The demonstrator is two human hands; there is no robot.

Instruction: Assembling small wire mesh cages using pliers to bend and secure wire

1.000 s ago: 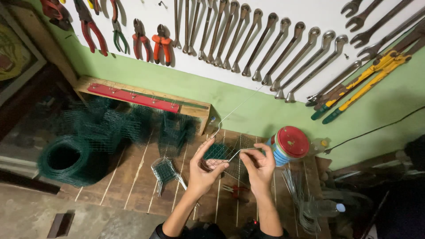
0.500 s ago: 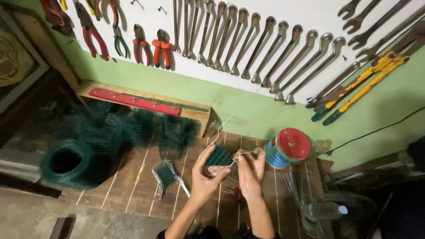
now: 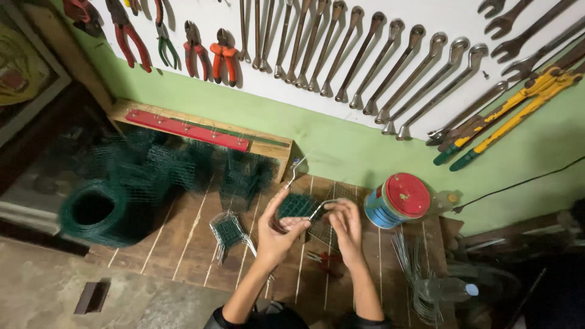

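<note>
- Hands, two: left hand (image 3: 277, 228) pinches a thin bent wire (image 3: 294, 173) that rises toward 12 o'clock; right hand (image 3: 346, 222) grips the other wire end by its fingertips, just beside a small green mesh piece (image 3: 297, 205) held between both hands.
- Mesh piece sits at centre frame, above the wooden workbench (image 3: 183, 244), fingers of both hands touching it.
- Green wire mesh roll (image 3: 94, 210), one, at 9 o'clock on the bench (blurred; hollow core faces the camera).
- Further green mesh bundles (image 3: 177, 164), heaped at 10 o'clock; count cannot be told.
- Small wire-mesh basket (image 3: 230, 233), one, at 7 o'clock of the left hand, green mesh inside.
- Round tin (image 3: 399, 200), one, at 3 o'clock of the hands: red lid, blue striped side, lying tilted; contents hidden.
- Loose straight wires (image 3: 413, 268), a bundle, at 4 o'clock.
- Clear plastic bottle (image 3: 448, 289), one, blue cap, at 4 o'clock.
- Red-handled pliers (image 3: 326, 259), one, on the bench under the right wrist.
- Wall spanners (image 3: 365, 55), roughly a dozen, hung in a row at 12 o'clock.
- Orange-handled pliers (image 3: 223, 58), one pair among several, at 11 o'clock.
- Yellow bolt cutters (image 3: 512, 103), two, at 2 o'clock.
</note>
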